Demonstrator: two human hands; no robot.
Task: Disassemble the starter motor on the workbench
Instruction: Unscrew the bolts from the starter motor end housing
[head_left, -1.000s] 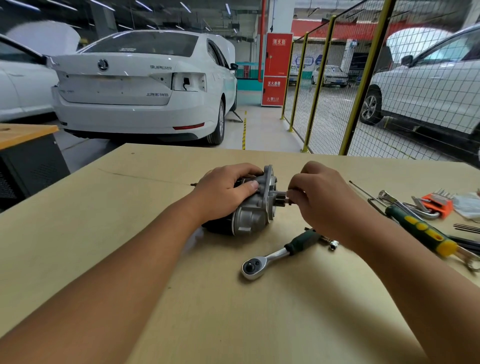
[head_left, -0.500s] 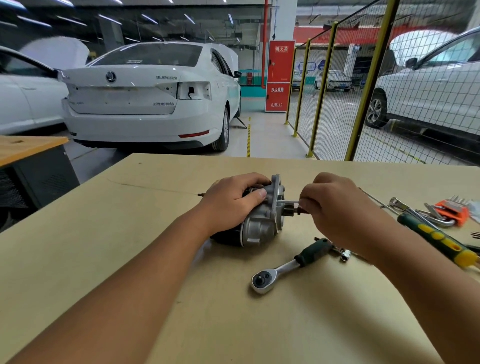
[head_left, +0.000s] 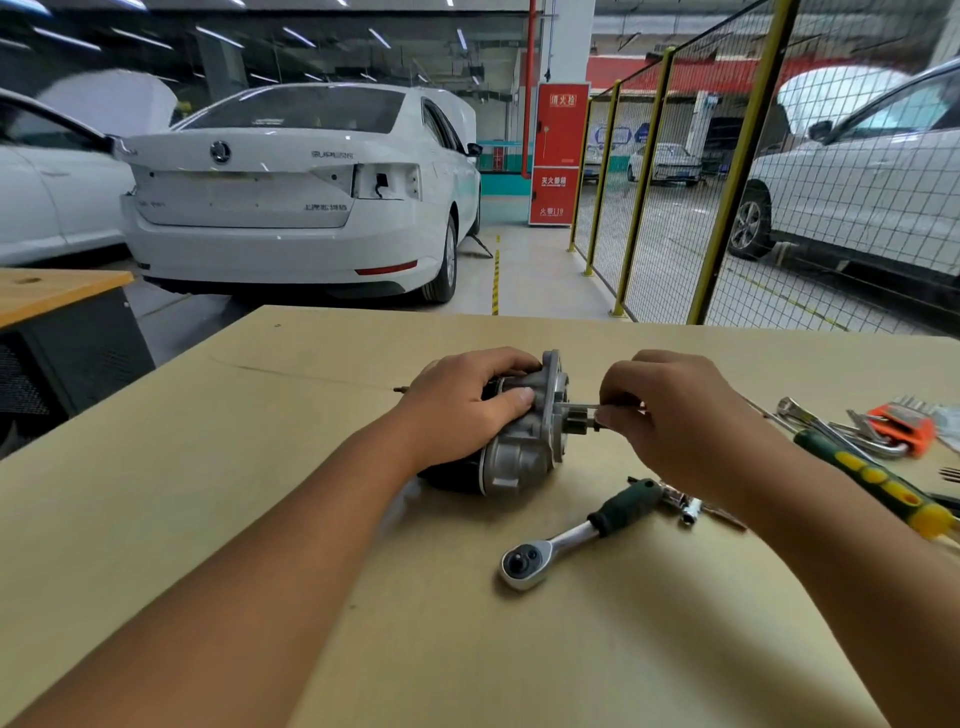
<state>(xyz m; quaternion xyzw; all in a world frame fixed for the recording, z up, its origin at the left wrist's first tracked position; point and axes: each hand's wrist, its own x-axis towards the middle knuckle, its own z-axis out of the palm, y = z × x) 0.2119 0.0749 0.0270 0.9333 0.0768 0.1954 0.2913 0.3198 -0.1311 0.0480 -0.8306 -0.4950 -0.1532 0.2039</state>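
Note:
The starter motor lies on its side in the middle of the workbench, with its black body to the left and its grey aluminium nose to the right. My left hand grips the body from above, thumb on the housing. A thin long bolt sticks out of the nose flange to the right. My right hand pinches the bolt's outer end between its fingertips. The pinion shaft end shows just below the bolt.
A ratchet wrench with a dark green grip lies in front of the motor, with a small socket beside its handle. To the right lie a green-yellow screwdriver, spanners and an orange hex key set. Behind the bench stand white cars and a yellow mesh fence.
My right hand has drawn back to the right and more of the long bolt shows between it and the nose flange. The left hand stays on the motor. The camera tilted slightly.

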